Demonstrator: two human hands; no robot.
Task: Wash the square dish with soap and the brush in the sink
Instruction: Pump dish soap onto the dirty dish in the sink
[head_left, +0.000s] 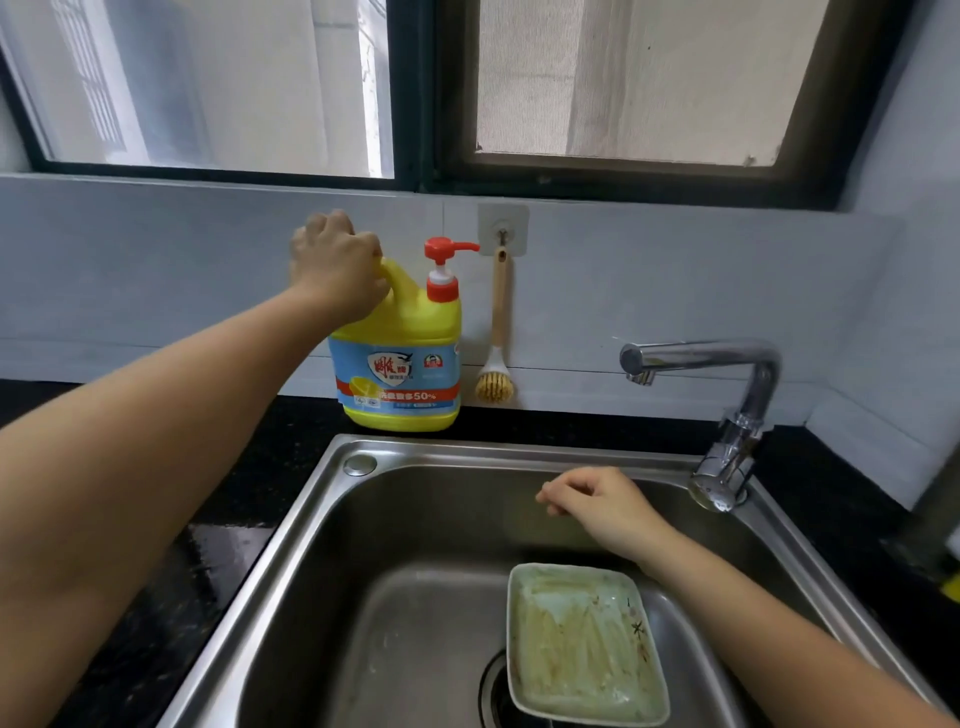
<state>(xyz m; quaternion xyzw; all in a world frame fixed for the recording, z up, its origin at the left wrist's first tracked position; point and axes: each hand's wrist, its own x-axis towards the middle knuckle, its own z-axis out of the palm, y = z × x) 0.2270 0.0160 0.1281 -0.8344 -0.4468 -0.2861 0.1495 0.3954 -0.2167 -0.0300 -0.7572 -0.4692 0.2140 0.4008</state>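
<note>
Behind the sink (291, 519), on the dark tabletop against the tiled wall, stands the yellow soap bottle (400, 364). My left hand (335, 265) is closed in a full fist round its moulded handle; the red pump (441, 260) points right and is untouched. I cannot tell whether the base has left the tabletop. I judge the grip is taken at the handle because a jug this bulky is best carried or tipped from there, leaving the pump free. My right hand (597, 501) hangs over the basin near its back wall, fingers loosely curled and holding nothing, well placed, as I read it, to press the pump or reach the brush. The brush (496, 374) hangs by its wooden handle from a wall hook (502, 228), just beside the bottle, bristles down, presumably so that it drains. The square dish (582, 644) lies face up on the basin floor, one corner over the drain (493, 686), smeared with pale residue and apart from both hands. The tap (727, 364) reaches over the basin from the right; no water shows. Soaping appears to be the step in hand, with scrubbing not yet begun.
</note>
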